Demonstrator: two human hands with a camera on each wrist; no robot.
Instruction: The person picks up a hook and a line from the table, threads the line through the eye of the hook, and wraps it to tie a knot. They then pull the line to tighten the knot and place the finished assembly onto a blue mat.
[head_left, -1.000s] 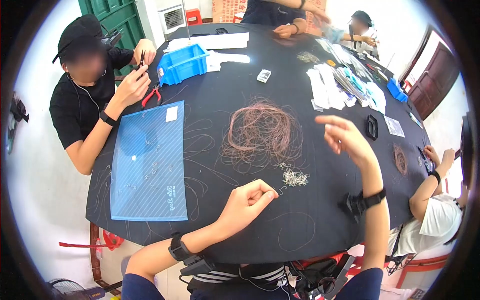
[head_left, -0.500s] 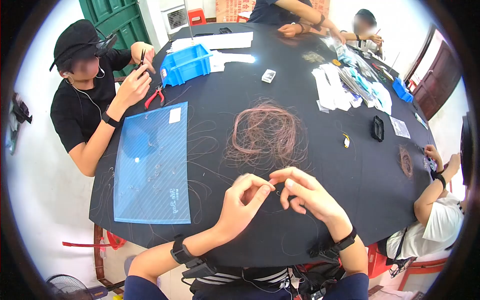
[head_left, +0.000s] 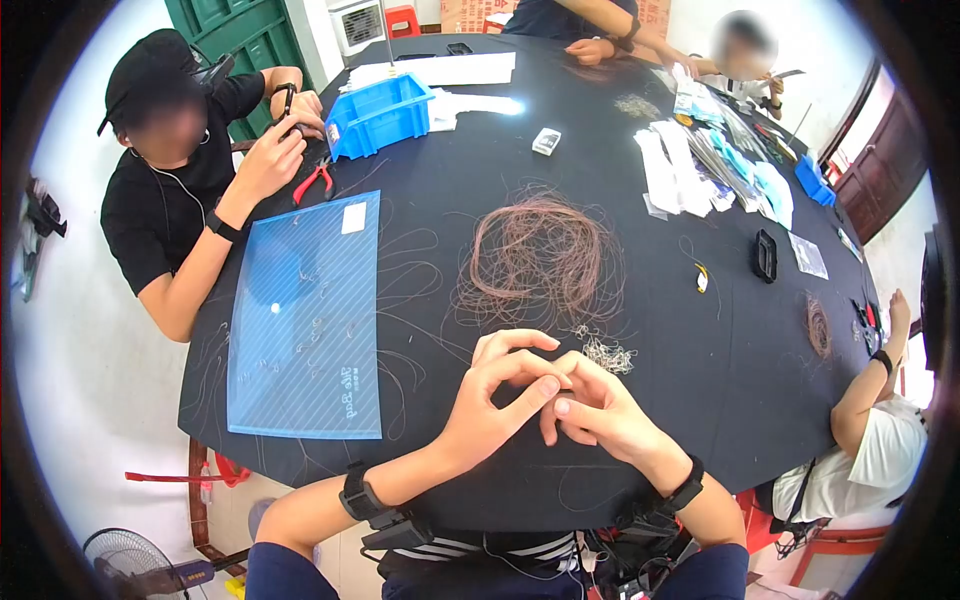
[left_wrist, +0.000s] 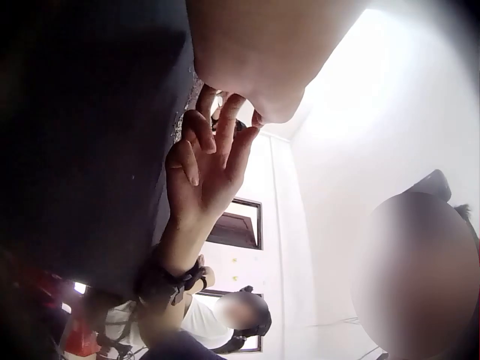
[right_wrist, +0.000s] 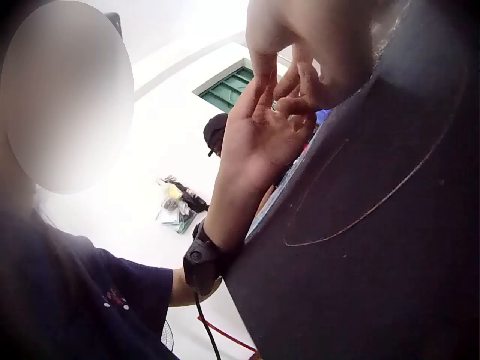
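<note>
Black cloth spreads right across the table [head_left: 720,400] on my remote feed. Over on the left, a translucent blue file bag [head_left: 300,410] with diagonal stripes, "File Bag" printed sideways near its lower corner; small curved hooks show on or inside it, I can't tell which, and thin strands trail past its edges. Mid-table, a loose, wiry coil of reddish-brown line [head_left: 540,260]. Farther back, a blue plastic bin [head_left: 385,135], contents unclear to me. And here, nearer than the coil, the left hand [head_left: 485,400] and right hand [head_left: 608,410] meet, fingers bent, tips touching; whether they grip anything, I can't tell. Just beyond them, a heap of shiny metal hooks [head_left: 608,355]. Smaller yet, a white pack [head_left: 546,141], print too tiny to read.
</note>
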